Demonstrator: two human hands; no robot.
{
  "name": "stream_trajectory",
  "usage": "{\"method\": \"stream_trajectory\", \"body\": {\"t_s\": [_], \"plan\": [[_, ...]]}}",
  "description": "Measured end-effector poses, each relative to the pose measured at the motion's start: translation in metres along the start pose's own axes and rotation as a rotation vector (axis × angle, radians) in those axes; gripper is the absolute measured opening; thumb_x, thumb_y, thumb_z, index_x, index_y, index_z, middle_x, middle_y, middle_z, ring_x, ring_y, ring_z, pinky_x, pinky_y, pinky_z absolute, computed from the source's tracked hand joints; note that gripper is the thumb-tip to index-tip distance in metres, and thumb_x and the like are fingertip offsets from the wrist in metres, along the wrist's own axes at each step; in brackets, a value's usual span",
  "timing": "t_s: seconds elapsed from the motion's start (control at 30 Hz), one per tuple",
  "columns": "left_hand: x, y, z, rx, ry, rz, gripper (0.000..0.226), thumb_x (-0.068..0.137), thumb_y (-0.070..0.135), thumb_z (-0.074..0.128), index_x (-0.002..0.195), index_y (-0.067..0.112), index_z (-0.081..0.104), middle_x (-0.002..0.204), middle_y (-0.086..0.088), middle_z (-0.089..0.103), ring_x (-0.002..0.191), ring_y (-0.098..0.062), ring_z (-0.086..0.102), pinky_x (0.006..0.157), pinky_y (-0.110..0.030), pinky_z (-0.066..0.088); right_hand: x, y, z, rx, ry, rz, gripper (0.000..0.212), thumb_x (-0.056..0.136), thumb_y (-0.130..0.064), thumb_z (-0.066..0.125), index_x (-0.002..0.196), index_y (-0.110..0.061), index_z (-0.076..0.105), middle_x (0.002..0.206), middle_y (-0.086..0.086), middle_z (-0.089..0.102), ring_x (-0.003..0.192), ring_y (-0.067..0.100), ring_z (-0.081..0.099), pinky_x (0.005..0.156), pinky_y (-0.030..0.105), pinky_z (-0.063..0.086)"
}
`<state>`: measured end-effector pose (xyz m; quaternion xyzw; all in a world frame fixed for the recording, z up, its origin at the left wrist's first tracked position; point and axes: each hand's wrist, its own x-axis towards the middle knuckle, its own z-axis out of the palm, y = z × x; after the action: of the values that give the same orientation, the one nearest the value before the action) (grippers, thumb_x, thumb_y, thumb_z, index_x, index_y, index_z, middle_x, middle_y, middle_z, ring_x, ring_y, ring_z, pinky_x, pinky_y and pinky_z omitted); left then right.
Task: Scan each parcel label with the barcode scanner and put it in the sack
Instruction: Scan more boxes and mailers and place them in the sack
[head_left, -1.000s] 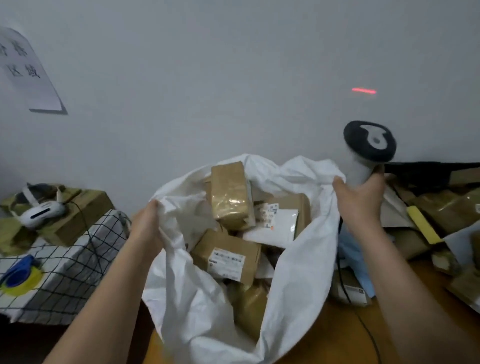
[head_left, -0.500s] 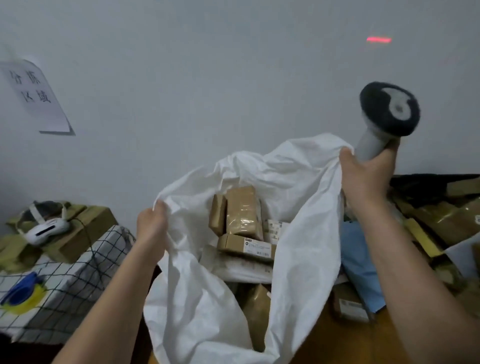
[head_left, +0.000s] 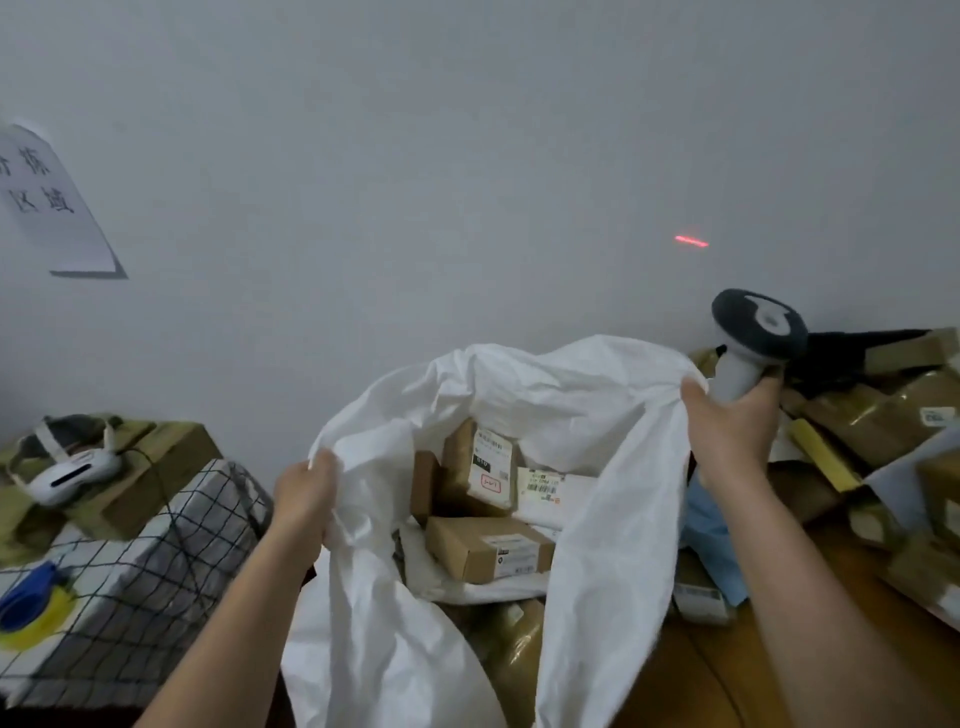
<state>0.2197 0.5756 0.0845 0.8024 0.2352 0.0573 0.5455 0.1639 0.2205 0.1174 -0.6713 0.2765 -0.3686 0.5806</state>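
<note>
At the sack (head_left: 597, 519) mouth, the left hand (head_left: 304, 491) grips one side of the rim while the right hand (head_left: 730, 431) clutches the scanner (head_left: 748, 343) and pinches the other side. Scanned parcels (head_left: 488, 545) lie inside; more parcels wait at right. To settle the load, both grips should hold firm and lift evenly, keeping the mouth wide.

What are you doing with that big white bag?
A person is holding a white sack open with both hands. The left hand grips one side of the rim. The right hand grips the other side together with a barcode scanner, whose red line falls on the wall. Labelled parcels already lie inside.
</note>
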Motion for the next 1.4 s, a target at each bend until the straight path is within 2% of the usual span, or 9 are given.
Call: {"method": "stream_trajectory", "body": {"t_s": [0.1,0.2,0.33,0.53,0.73,0.9,1.03,1.2,1.4], "plan": [[0.001,0.000,0.007,0.143,0.061,0.033,0.039,0.091,0.035,0.044,0.102,0.000,0.059,0.108,-0.023,0.056,0.100,-0.037,0.054,0.083,-0.042,0.044,-0.006,0.012,-0.015,-0.046,-0.007,0.056,0.078,0.086,-0.023,0.072,0.149,-0.016,0.028,0.146,0.007,0.044,0.131,0.027,0.046,0.109,0.044,0.040],[-0.016,0.009,0.016,0.464,0.243,0.188,0.059,0.091,0.043,0.053,0.136,0.006,0.040,0.142,-0.026,0.027,0.129,-0.044,0.029,0.107,-0.056,0.024,-0.011,0.024,-0.030,-0.052,0.005,0.078,0.073,0.085,-0.024,0.074,0.145,-0.017,0.034,0.136,0.005,0.051,0.124,0.026,0.051,0.105,0.046,0.044],[-0.047,0.026,0.031,0.613,0.282,0.527,0.062,0.092,0.040,0.055,0.141,0.008,0.033,0.141,-0.023,0.024,0.127,-0.041,0.024,0.104,-0.059,0.023,-0.014,0.042,-0.051,-0.053,0.028,0.121,0.052,0.083,-0.032,0.075,0.125,-0.023,0.044,0.108,-0.008,0.057,0.106,0.021,0.059,0.092,0.051,0.053],[-0.089,0.047,0.073,0.576,0.037,0.622,0.061,0.093,0.043,0.056,0.143,0.014,0.036,0.140,-0.016,0.025,0.129,-0.036,0.025,0.107,-0.054,0.024,-0.004,0.048,-0.090,0.018,0.032,0.110,0.042,0.088,-0.026,0.071,0.122,-0.021,0.047,0.100,-0.010,0.057,0.090,0.008,0.061,0.081,0.040,0.059],[-0.153,0.077,0.123,0.468,0.063,0.805,0.053,0.092,0.033,0.061,0.137,0.010,0.046,0.135,-0.018,0.031,0.124,-0.036,0.030,0.102,-0.052,0.029,0.027,0.062,-0.149,-0.051,-0.018,0.123,0.039,0.090,-0.024,0.068,0.120,-0.010,0.047,0.083,0.001,0.061,0.065,0.009,0.062,0.055,0.023,0.052],[-0.243,0.098,0.202,0.241,0.148,1.148,0.034,0.090,0.019,0.060,0.121,0.007,0.059,0.120,-0.020,0.045,0.109,-0.032,0.043,0.091,-0.037,0.037,0.064,0.084,-0.212,-0.125,-0.165,0.163,0.039,0.089,-0.035,0.068,0.113,-0.014,0.045,0.076,0.009,0.062,0.059,0.019,0.059,0.059,0.041,0.055],[-0.313,0.067,0.296,0.296,-0.114,1.295,0.033,0.088,0.021,0.055,0.119,0.010,0.060,0.113,-0.014,0.049,0.102,-0.025,0.049,0.083,-0.034,0.045,0.091,0.107,-0.260,-0.120,-0.258,0.195,0.030,0.092,-0.029,0.064,0.110,-0.013,0.047,0.090,0.020,0.067,0.054,0.017,0.056,0.053,0.037,0.053],[-0.334,-0.019,0.373,0.760,-0.552,0.946,0.047,0.095,0.027,0.054,0.140,0.023,0.040,0.138,-0.001,0.035,0.125,-0.020,0.039,0.102,-0.033,0.038,0.115,0.136,-0.294,-0.098,-0.347,0.272,0.026,0.093,-0.022,0.062,0.112,-0.016,0.046,0.095,0.024,0.065,0.053,0.015,0.054,0.047,0.027,0.049],[-0.304,-0.094,0.413,1.038,-0.702,0.386,0.068,0.098,0.018,0.047,0.156,0.016,0.010,0.162,-0.003,0.010,0.148,-0.024,0.014,0.117,-0.044,0.023,0.125,0.176,-0.303,-0.154,-0.457,0.330,0.020,0.093,-0.029,0.061,0.108,-0.022,0.049,0.096,0.014,0.067,0.054,0.010,0.058,0.053,0.029,0.052]]}}
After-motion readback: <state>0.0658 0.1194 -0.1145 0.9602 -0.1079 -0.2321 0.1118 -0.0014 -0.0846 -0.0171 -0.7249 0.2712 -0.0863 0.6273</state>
